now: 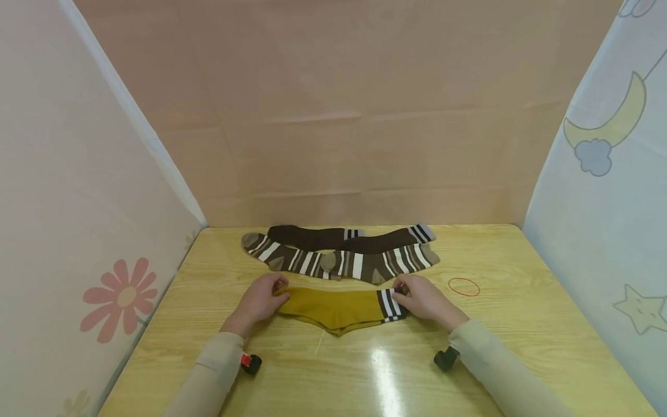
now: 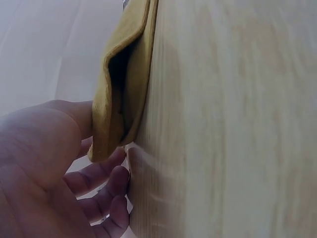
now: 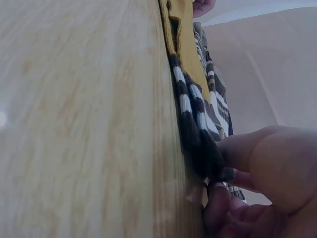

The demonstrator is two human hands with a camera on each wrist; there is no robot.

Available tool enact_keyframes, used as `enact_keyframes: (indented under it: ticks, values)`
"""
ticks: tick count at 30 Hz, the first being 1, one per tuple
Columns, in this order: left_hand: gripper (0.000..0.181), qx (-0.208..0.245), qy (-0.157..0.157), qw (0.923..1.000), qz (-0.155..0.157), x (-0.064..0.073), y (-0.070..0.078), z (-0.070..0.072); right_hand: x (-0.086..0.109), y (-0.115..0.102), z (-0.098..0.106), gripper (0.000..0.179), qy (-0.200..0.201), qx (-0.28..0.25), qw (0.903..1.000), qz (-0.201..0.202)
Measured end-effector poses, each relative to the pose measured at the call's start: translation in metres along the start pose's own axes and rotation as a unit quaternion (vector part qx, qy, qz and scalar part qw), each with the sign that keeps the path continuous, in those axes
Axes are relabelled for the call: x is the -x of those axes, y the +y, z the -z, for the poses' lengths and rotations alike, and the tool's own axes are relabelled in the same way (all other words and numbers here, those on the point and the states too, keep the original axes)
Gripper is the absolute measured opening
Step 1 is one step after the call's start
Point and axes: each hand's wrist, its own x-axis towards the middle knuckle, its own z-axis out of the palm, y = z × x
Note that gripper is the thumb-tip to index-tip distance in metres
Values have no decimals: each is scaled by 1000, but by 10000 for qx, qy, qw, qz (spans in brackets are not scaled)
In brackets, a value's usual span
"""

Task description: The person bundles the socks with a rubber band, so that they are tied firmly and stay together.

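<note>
A: What's the surface like?
B: A pale, glossy wooden table (image 1: 521, 359). A peach cloth backdrop (image 1: 333, 116) rises behind its back edge; a flowered panel (image 1: 62, 174) flanks the left edge, and a panel with moon and star (image 1: 589, 231) the right.
A: And the mustard socks (image 1: 328, 304)?
B: Stretched crosswise near the table's middle, layered together, heels pointing toward the near side. Soft knit, with ribbed cuffs (image 1: 391, 304) banded dark and white at the right.
A: Who has hold of them?
B: The left hand (image 1: 259, 298) pinches the left end, its lower fingers loosely curled. The right hand (image 1: 424, 296) pinches the cuffs' dark rim, fingertips close together.
A: Behind those?
B: Two overlapping striped socks (image 1: 299, 260), then two dark brown socks (image 1: 312, 237) near the back edge.
A: Room to move?
B: Wood spreads well out toward the left and right edges, and nearward between the sleeves (image 1: 213, 370), where glare shines. Behind, the striped socks sit close. A red oval (image 1: 451, 280) lies beyond the right hand, toward the right edge.
</note>
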Motion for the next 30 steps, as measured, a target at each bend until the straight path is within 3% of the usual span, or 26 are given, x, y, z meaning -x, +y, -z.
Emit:
enact_keyframes:
  ticks: [16,19,26,30]
  values:
    - [26,-70,-33,9999,-101,-7,-3,2,-11,1,5,17,2,-33,10000,-71]
    - [24,78,22,9999,-119,-9,-1,4,-11,4,9,14,239,-228,9994,-54]
    - [19,237,525,9979,-283,-19,15,4,-16,18,22,16,916,-412,9949,107]
    - [20,294,548,9971,-448,-28,27,2,-19,29,28,16,1190,-343,9922,98]
